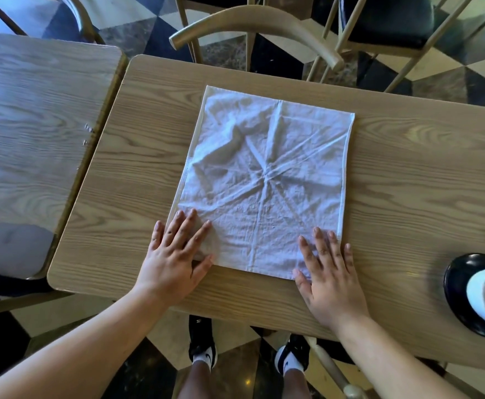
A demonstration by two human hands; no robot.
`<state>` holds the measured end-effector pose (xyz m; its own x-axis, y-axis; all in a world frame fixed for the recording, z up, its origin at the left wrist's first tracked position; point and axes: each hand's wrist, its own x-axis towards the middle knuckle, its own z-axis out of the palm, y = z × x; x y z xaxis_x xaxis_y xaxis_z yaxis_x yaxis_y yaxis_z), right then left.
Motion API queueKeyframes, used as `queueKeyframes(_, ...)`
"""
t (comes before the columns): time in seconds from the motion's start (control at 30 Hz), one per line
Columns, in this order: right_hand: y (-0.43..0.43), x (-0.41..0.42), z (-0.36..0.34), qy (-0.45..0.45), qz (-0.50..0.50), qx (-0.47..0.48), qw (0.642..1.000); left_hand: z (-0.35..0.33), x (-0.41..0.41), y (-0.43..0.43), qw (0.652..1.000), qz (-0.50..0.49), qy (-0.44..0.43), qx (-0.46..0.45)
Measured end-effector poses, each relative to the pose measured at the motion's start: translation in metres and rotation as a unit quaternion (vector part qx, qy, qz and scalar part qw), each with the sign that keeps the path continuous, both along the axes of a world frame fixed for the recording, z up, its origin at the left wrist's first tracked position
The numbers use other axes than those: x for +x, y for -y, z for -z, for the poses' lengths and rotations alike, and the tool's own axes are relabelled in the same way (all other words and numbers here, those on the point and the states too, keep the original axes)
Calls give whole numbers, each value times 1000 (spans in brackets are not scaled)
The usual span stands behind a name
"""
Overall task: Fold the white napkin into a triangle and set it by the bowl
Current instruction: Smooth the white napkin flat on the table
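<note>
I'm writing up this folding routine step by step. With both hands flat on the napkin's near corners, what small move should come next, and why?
Probably pinch one near corner, say with the right hand, and carry it diagonally to the far left corner. The white napkin lies spread flat and unfolded on the table, so no triangle exists yet. The left hand can pin its corner. The bowl waits at the right.

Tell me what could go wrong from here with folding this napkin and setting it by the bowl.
The white napkin is heavily creased, so a diagonal fold may follow an old crease and come out uneven. Both the left hand and the right hand press only its near corners, so the far edge could shift while folding. The bowl sits at the table's near right edge, where a nudge might tip it off.
</note>
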<state>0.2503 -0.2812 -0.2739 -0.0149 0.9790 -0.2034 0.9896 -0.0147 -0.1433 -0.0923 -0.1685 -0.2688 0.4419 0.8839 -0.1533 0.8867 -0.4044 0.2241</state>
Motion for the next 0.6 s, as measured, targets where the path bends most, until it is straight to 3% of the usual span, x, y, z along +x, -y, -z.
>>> queueKeyframes(0.6,53,-23,-5,4,-11,-3,1000,-1,-26,56,1000,-8,-12,-19)
